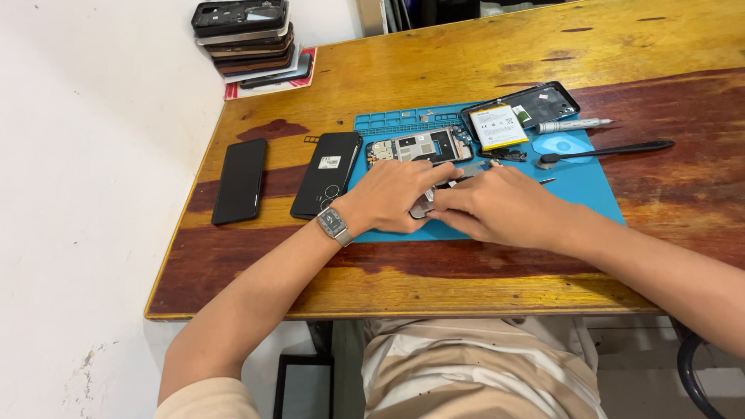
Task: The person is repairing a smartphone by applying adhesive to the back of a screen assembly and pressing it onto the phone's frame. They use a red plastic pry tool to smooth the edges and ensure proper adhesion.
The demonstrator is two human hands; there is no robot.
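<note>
— So, from the head camera, what are the hands on?

— Both meet over a small grey phone part [423,206] lying on the blue repair mat [590,194], near its front edge. The left hand [392,195], with a wristwatch [334,225] on that arm, comes in from the left and lies over the part's top, probably steadying it. The right hand [497,206] comes in from the right, its fingers [446,203] curled together and touching the part's edge.

— Are they pinching it?

— I cannot tell for sure; the fingertips are hidden by the knuckles. The left fingers [423,174] are bent and close together, pressed down rather than spread.

— Why work there?

— My guess is the mat keeps small pieces from sliding on the wooden surface [466,62]. An opened phone frame [419,146] sits just behind the hands, and a yellow-and-white battery [498,126] rests on a black back cover [543,105] further right.

— Tools?

— A silver pen-like driver [570,124] and a long black spudger [605,151] lie to the right, within reach. A light blue pick [560,144] lies between them.

— And off the mat?

— Two dark phones [240,180] [327,174] lie flat to the left, set aside. A stack of phone shells [247,35] sits at the far left corner.
</note>
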